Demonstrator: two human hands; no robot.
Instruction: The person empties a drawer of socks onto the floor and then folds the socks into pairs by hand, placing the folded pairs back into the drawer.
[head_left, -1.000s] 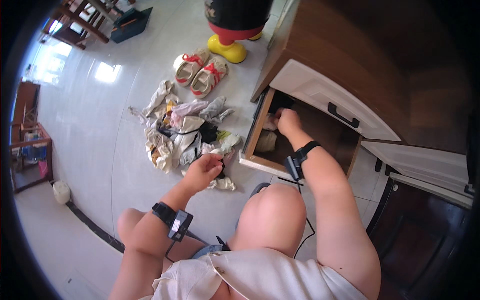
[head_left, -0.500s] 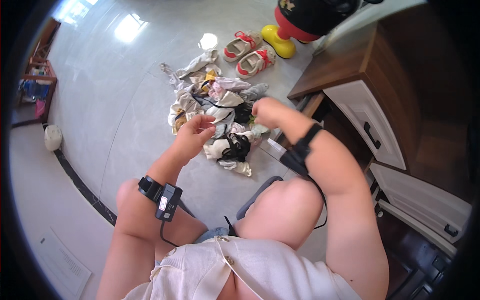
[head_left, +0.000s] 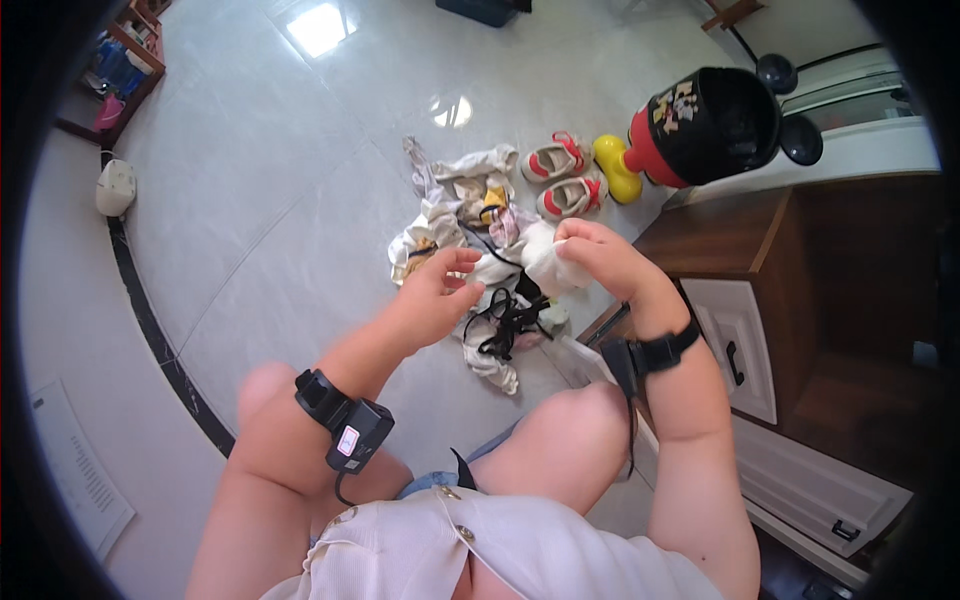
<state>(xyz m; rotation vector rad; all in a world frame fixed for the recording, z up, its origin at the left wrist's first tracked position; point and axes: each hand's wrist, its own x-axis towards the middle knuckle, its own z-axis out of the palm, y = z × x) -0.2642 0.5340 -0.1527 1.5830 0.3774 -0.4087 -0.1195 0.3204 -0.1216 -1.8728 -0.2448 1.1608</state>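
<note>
A heap of small crumpled clothes (head_left: 432,222), white, grey, pink and yellow, lies on the floor before me. Pinched in my right hand (head_left: 605,262) is a white cloth (head_left: 548,262), lifted at the heap's right side; its exact kind is unclear. My left hand (head_left: 438,300) hovers over the heap's near left part, fingers apart and slightly curled, with nothing in them. Between the hands, black straps (head_left: 515,322) lie tangled on pale cloth at the near end of the heap.
Beyond the heap stand white-and-red shoes (head_left: 572,197) and a black-and-red bin (head_left: 700,125) with yellow feet. A brown cabinet (head_left: 715,235) with white fronts borders the right, a drawer partly out. At far left sits a white device (head_left: 116,188) by the wall.
My right hand has come up from the heap with a white cloth in it. The left hand stays open above the heap. The whole view has shifted, showing more of the bin.
</note>
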